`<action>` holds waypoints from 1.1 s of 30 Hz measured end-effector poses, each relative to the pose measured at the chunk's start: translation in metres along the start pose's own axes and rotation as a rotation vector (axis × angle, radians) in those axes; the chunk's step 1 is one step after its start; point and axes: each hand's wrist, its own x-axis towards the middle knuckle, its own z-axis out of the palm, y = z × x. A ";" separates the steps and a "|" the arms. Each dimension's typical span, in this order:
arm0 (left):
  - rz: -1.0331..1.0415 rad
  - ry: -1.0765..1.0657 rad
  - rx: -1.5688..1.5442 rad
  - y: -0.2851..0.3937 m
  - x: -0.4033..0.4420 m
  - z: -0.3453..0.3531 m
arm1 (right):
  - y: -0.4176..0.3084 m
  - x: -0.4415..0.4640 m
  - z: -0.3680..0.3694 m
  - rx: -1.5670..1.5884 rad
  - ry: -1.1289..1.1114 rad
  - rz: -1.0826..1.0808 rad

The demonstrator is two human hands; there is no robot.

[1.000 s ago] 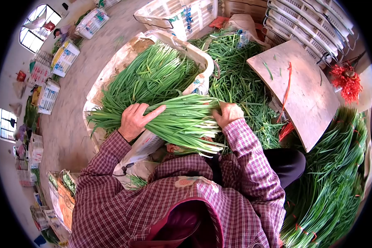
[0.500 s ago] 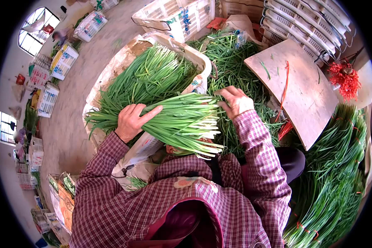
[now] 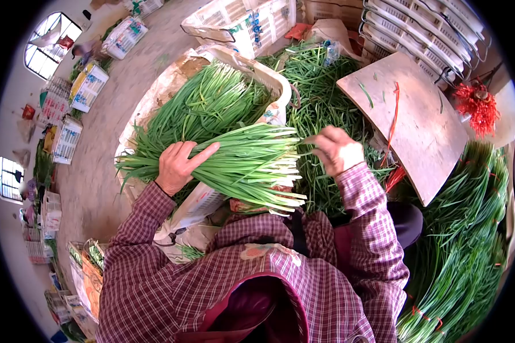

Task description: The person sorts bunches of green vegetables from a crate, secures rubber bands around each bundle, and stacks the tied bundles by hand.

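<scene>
Head view: green bunch (image 3: 252,163) lies between both hands (image 3: 176,167) (image 3: 339,152)

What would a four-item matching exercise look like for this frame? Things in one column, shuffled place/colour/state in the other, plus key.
Column 1
1. left grip
2. green bundle
3. board
4. stacked crates

Column 2
A. white, at the upper right of the view
B. on the leafy part of a bunch of greens
C. brownish, with a red strip lying on it
D. pale stem ends pointing toward the right grip

Pairs: 1-B, 2-D, 3-C, 4-A
</scene>
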 end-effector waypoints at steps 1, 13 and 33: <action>0.017 -0.004 0.006 0.000 0.001 -0.001 | -0.007 0.004 0.006 0.000 -0.017 -0.089; 0.003 0.039 0.058 -0.008 -0.004 0.002 | 0.037 -0.030 0.016 -0.263 0.013 0.078; -0.002 0.061 0.060 -0.002 0.007 -0.002 | -0.077 0.004 0.003 0.086 0.051 0.165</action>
